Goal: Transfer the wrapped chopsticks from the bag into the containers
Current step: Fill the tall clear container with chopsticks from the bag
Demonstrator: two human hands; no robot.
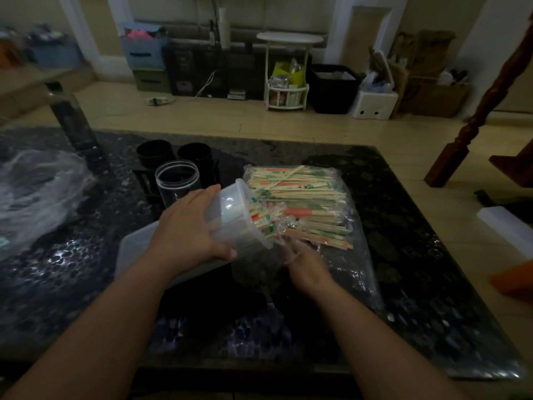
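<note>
Chopsticks (pixel 305 194) in green- and orange-printed wrappers lie heaped inside a clear bag (pixel 357 272), which lies flat on the dark patterned desk (pixel 418 255). The left hand (pixel 187 229) grips a translucent container (pixel 230 209), fingers curled over its wall and thumb underneath. It holds the container tilted on its side with the mouth against the bag's open end, and a bundle of wrapped sticks pokes out of that mouth. The right hand (pixel 305 264) reaches into the bag just below the container's rim. Its fingers are blurred behind plastic, so I cannot tell whether they pinch anything. Behind the container stand a clear jar (pixel 177 180) and two black cups (pixel 154 153). Crumpled plastic (pixel 34 192) lies at far left.
</note>
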